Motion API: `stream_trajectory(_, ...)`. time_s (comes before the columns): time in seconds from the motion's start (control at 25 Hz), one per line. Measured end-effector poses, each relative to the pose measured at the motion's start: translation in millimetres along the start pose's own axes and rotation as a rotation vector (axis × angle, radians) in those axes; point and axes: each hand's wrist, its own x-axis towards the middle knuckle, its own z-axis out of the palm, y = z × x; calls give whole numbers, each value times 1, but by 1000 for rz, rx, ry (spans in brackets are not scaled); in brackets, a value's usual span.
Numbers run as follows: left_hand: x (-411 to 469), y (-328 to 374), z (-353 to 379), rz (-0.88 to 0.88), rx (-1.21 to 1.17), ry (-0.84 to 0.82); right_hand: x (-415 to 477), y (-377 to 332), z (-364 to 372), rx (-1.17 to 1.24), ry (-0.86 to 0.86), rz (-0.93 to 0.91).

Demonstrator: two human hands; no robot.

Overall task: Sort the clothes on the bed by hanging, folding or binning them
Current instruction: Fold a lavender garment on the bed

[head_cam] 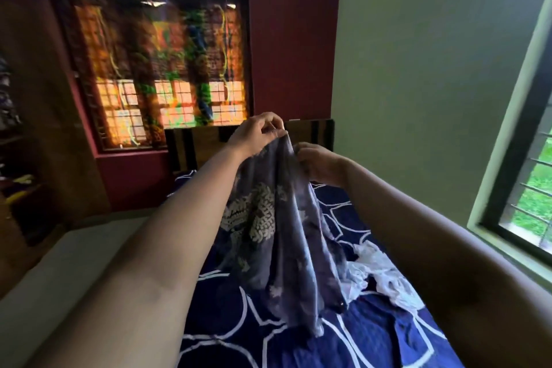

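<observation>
Head view: both bare arms reach forward over the bed, which is covered by a navy sheet with white looping lines.

The left hand is raised above the bed, in front of the headboard. Its grip is closed, with fingertips and thumb pinching the top edge of a grey-blue printed garment.

The right hand is just beside it and slightly lower. Its grip is also closed, the fingers curled into the same top edge of the cloth.

The printed garment hangs from both hands in long folds and carries a pale leaf-like pattern. Its lower end reaches down to the bed sheet and seems to touch it.

A crumpled white garment lies on the bed, beside the hanging cloth on the side toward the barred window.

Beyond the head of the bed, a curtained window with a bright orange and green pattern is set in the maroon wall. It is blurred.

Away from the bed on the far left stand dark shelves holding items too blurred to name.
</observation>
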Motion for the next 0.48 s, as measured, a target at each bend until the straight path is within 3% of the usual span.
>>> stream_trajectory(0.08,-2,-4,4,-26,33,3,0,-1,7,60,-75,36)
stream_trajectory(0.24,-27,-21,20,-163,-19,27,0,-14,6,-94,-158,149)
stream_trajectory(0.32,-51,-31,33,-235,-121,51,0,-19,10,19,-98,115)
stream_trajectory(0.4,-81,-47,46,-316,-53,18,1,-18,12,185,-5,64)
stream_trajectory(0.48,-118,-67,50,-578,20,-61,3,-14,8,292,48,36)
